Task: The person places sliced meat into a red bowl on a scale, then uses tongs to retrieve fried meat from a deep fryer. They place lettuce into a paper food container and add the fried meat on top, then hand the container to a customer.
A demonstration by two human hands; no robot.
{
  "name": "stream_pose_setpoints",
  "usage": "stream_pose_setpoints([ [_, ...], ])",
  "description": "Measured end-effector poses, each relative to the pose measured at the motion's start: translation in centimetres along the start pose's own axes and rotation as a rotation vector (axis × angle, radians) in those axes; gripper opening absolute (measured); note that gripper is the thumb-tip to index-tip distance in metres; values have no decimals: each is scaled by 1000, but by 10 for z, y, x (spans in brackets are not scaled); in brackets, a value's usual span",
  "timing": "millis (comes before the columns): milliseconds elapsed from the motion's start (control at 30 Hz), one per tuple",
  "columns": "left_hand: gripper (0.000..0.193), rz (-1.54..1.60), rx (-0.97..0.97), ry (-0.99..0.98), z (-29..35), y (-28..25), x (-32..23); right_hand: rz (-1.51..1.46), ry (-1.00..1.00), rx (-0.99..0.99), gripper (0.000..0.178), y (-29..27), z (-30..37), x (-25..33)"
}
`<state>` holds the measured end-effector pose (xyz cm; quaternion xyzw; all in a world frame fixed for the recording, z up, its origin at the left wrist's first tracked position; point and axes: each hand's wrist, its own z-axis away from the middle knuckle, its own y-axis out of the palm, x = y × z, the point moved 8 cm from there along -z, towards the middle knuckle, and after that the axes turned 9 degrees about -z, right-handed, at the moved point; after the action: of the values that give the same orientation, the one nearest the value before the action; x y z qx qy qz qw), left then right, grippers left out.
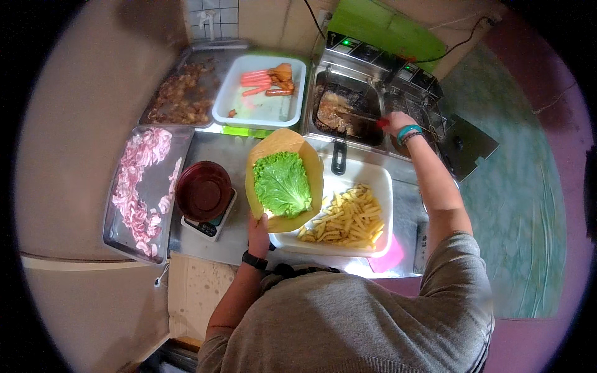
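- Head view: the left hand (259, 231) is clamped on the lower edge of the brown paper (316, 171), its thumb against the near rim.
- The lettuce (283, 180) lies on the paper, just beyond the left hand; whether the paper is a flat sheet or a pocket, I cannot tell.
- The right hand (398, 123), well forward of the left, is closed around the red end of a tool (382, 122); its fingers are too small to make out singly.
- The tool runs leftward from the right hand over the brown food (333, 113) in the fryer (351, 71). Whether it grips the food or only touches it is unclear.
- Just beyond and right of the left hand, the fries (351, 217) sit in a white tub (374, 171), partly behind the paper.
- Left of the left hand, a dark red bowl (205, 193) stands on a scale (205, 230) on the counter (236, 158); farther left is pink meat (134, 193).
- Beyond the left hand, sausages (254, 82) lie in a pale tub (227, 99).
- The step in hand seems to be handling the food at the fryer, with the paper held ready nearby.
- The next move, I judge, calls for a sure hold through the right hand's tool, and a left hand that keeps the paper level beneath the lettuce.
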<state>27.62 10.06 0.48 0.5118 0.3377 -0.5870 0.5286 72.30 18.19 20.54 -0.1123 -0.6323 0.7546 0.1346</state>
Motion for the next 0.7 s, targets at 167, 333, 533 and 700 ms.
stream_pose_setpoints([
  [167, 36, -52, 9, 7, -2, 3, 1, -37, 97, -14, 37, 17, -24, -25],
  [333, 36, -37, 17, 7, -4, 3, 5, -55, 194, 85, 41, 54, -32, -3],
  [533, 36, -22, 13, 34, -5, -1, 11, -92, -7, 20, 35, 29, -13, 6],
  [700, 37, 19, 4, -2, -9, -3, 26, -267, 57, 160, 39, -6, 5, -35],
])
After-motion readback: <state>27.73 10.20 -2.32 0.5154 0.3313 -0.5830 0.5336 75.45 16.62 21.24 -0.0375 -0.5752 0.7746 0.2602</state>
